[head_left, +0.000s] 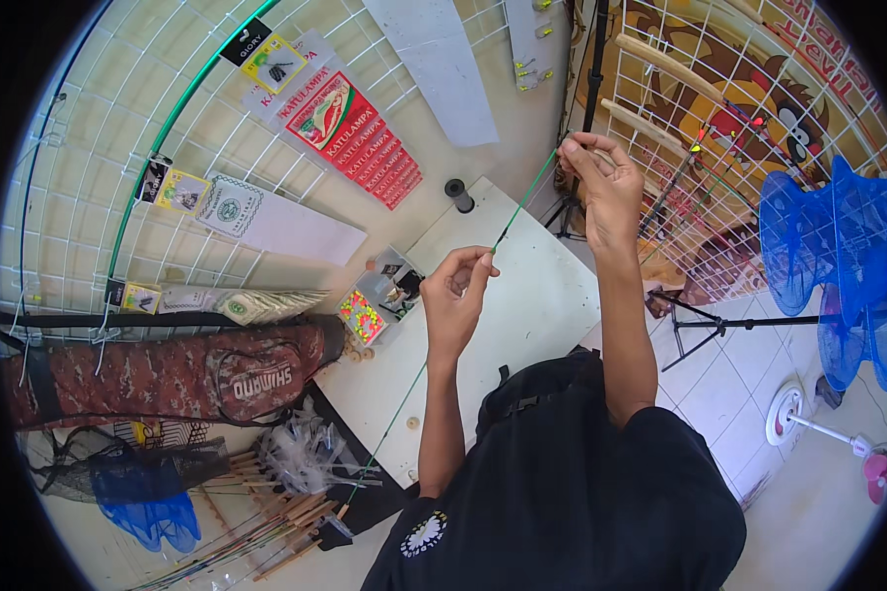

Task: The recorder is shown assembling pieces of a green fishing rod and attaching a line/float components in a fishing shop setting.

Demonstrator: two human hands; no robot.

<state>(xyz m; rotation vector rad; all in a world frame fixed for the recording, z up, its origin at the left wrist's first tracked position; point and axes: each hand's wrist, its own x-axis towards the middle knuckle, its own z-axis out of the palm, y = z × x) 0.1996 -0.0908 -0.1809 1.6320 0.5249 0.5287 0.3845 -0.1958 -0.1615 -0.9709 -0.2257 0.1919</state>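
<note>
A thin green fishing rod runs slantwise over the white table, its lower part passing behind my left forearm toward the lower left. My left hand pinches it between thumb and fingertips, just below a dark band on the shaft. Higher up and to the right, my right hand is closed on the rod's upper stretch, thumb against the forefinger. Between the two hands the shaft is straight and taut-looking. Whatever lies inside the right fingertips is too small to make out.
A clear box of bright floats and a dark spool sit on the table. Left are a camouflage rod bag, plastic wrappers and bundled rods. Wire racks line the walls; blue nets hang right, near a tripod.
</note>
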